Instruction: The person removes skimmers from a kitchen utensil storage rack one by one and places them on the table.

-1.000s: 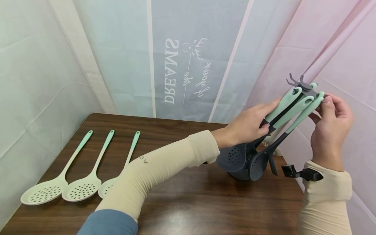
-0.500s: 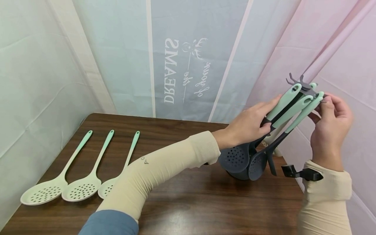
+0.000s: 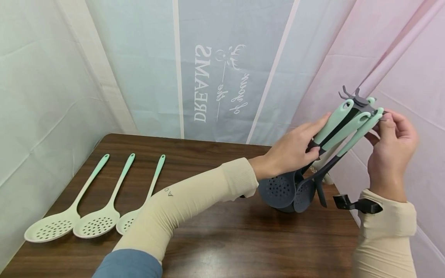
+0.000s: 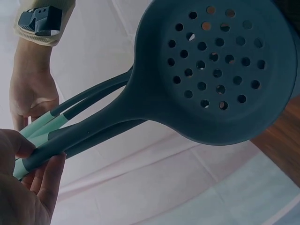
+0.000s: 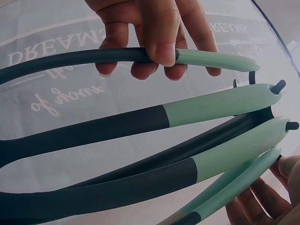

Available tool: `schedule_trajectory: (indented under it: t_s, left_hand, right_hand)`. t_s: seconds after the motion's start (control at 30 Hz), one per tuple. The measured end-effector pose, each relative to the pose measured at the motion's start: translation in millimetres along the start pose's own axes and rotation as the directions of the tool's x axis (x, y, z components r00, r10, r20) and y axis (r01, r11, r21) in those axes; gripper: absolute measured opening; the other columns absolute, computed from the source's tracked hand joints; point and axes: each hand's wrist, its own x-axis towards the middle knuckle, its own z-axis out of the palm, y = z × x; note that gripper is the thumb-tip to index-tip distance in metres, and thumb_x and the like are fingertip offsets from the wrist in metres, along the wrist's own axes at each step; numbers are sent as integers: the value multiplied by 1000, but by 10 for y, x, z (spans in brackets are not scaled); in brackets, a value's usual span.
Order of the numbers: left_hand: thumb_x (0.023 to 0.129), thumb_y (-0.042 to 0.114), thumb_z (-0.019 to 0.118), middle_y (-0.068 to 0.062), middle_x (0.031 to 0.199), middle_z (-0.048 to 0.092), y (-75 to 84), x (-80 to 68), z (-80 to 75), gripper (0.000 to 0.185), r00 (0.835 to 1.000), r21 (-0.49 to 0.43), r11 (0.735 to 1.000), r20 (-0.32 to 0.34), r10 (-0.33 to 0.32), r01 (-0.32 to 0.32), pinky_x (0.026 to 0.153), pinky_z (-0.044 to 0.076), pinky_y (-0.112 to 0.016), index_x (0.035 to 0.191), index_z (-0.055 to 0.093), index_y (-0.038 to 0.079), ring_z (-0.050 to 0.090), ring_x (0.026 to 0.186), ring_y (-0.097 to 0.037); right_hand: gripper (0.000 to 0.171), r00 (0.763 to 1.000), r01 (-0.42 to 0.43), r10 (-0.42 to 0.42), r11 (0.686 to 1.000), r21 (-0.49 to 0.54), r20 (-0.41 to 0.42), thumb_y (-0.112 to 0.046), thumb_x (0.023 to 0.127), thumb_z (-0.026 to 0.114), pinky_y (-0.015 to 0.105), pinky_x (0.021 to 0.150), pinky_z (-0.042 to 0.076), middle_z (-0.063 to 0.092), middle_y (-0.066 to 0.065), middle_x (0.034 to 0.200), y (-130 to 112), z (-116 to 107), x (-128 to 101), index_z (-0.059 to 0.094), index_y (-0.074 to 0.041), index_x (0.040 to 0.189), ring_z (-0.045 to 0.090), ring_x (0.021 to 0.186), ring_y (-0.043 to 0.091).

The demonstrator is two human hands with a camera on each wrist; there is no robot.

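Note:
My left hand grips the handle of a dark skimmer, whose perforated bowl hangs low over the table. Its mint handle end is right at a hook of the dark utensil rack, a carousel with several hooks on top. Several other dark utensils with mint handles hang there, including a small perforated spoon. On the rack's right side, my right hand pinches a hook at the top with thumb and fingers, next to a mint handle. The rack's base is mostly hidden behind the hanging utensils.
Three cream skimmers with mint handle tips lie at the left: one outermost skimmer, a middle skimmer, and a third skimmer partly under my left sleeve. Cloth curtains enclose the brown wooden table.
The skimmer's handle end has lifted slightly and shifted left at the rack top, and its bowl has turned to face forward more. My right hand stays at the same hook.

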Motion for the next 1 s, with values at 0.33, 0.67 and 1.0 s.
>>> schedule_trajectory:
  t_s: [0.33, 0.67, 1.0]
  left_hand:
    - [99, 9, 60, -6, 148, 51, 26, 12, -17, 77, 1000, -25, 1000, -12, 0, 0, 89, 40, -8, 164, 18, 11, 52, 109, -4]
    - [99, 8, 58, -4, 147, 50, 24, -17, -33, 77, 999, -55, 998, -1, -37, 37, 90, 38, -6, 164, 17, 14, 50, 110, -2]
    - [97, 5, 60, -7, 131, 57, -3, -77, -114, 76, 999, -41, 999, -31, -12, 11, 83, 41, -9, 162, 21, 7, 52, 98, -6]
  right_hand:
    - [27, 1000, -4, 4, 1000, 17, 6, 1, 90, 74, 31, 62, 61, 70, 20, 94, 18, 2, 34, 65, 17, 110, 72, 76, 26]
    - [26, 1000, 2, -2, 1000, -12, 6, 0, 92, 73, 30, 62, 61, 70, 19, 94, 36, -8, 53, 66, 16, 111, 72, 77, 26]
    - [24, 1000, 7, -7, 997, -76, 0, -4, 95, 71, 28, 65, 60, 70, 17, 97, 26, -27, 43, 68, 13, 112, 72, 81, 25]
